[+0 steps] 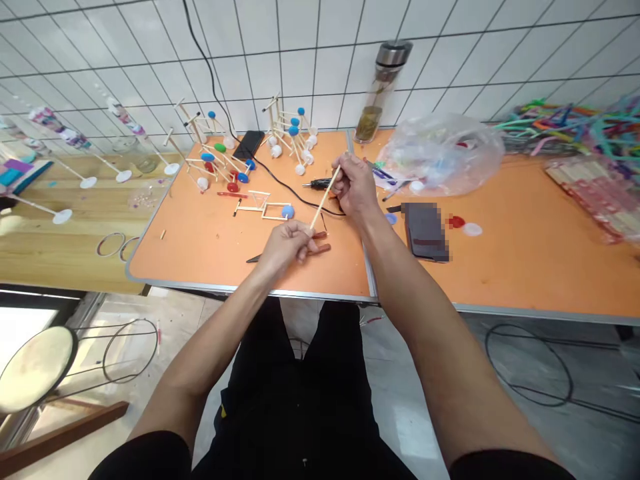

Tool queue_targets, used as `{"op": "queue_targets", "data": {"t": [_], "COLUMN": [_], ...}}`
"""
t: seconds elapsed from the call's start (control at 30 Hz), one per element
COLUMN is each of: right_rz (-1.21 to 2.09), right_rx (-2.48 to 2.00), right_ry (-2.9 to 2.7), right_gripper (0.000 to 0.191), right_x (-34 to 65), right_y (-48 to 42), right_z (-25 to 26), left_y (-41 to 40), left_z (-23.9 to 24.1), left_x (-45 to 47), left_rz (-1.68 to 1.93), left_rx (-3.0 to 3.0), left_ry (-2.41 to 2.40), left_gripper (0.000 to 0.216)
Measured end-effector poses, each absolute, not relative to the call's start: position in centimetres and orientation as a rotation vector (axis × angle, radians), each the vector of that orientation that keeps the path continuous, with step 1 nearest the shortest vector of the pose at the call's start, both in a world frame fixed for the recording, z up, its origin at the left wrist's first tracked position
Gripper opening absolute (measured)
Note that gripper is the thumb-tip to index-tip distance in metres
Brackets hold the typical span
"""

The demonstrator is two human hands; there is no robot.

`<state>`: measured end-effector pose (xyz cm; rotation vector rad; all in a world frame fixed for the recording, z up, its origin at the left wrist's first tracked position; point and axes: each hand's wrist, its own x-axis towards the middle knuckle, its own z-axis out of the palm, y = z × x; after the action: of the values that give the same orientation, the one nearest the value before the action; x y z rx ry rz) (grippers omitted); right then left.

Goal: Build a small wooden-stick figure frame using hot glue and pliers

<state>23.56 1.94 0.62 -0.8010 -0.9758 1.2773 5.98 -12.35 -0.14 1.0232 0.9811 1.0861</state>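
Note:
A thin wooden stick [324,205] slants between my two hands above the orange table. Its lower end is pinched in my left hand [289,244], and its upper end sits in the closed fingers of my right hand [354,184]. Under my left hand lie pliers with red-brown handles [320,249], their dark tip showing to the left; the middle is hidden. Just beyond, a small stick frame with a blue cap [287,211] lies flat. A black tool with a metal tip [318,184] and its cord lie left of my right hand.
Stick models with coloured caps [295,130] stand at the back by the tiled wall. A glass bottle [373,100], a plastic bag [440,157] and a dark phone-like slab [426,231] are to the right. Pipe cleaners [575,130] and bundled sticks [595,193] lie far right.

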Motion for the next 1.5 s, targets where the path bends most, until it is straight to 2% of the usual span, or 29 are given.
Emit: {"op": "queue_targets", "data": {"t": [0.2,0.43,0.7,0.87,1.03,1.33,1.5], "right_rz": [1.345,1.365,1.344,1.346,1.348,1.407,1.44], "right_rx": [-0.759,-0.79,-0.716,-0.671,-0.703,-0.722,-0.672], "right_ry": [-1.018,-1.04,-1.096,-1.11,-1.089,-1.104,-1.118], "right_gripper": [0.061,0.063,0.062,0.061,0.056,0.033,0.035], "right_x": [23.3,23.9,23.6,23.9,23.9,23.0,23.1], "right_y": [1.2,1.3,1.3,1.5,1.2,0.0,-0.3], "right_z": [1.1,1.2,0.7,0.7,1.1,2.3,2.6], "left_y": [-15.8,-16.9,-17.5,-16.4,-13.9,-10.4,-10.2], "left_z": [0.5,-0.4,-0.4,-0.3,0.8,2.4,2.4], "left_x": [9.0,9.7,9.0,7.6,3.7,-1.2,-1.4], "left_rz": [1.05,1.032,1.098,1.169,1.358,1.625,1.674], "left_rx": [1.0,0.987,0.896,0.853,0.933,1.093,1.133], "left_ry": [0.968,0.928,0.878,0.887,1.064,1.271,1.27], "left_gripper": [0.017,0.02,0.038,0.038,0.033,0.032,0.031]}}
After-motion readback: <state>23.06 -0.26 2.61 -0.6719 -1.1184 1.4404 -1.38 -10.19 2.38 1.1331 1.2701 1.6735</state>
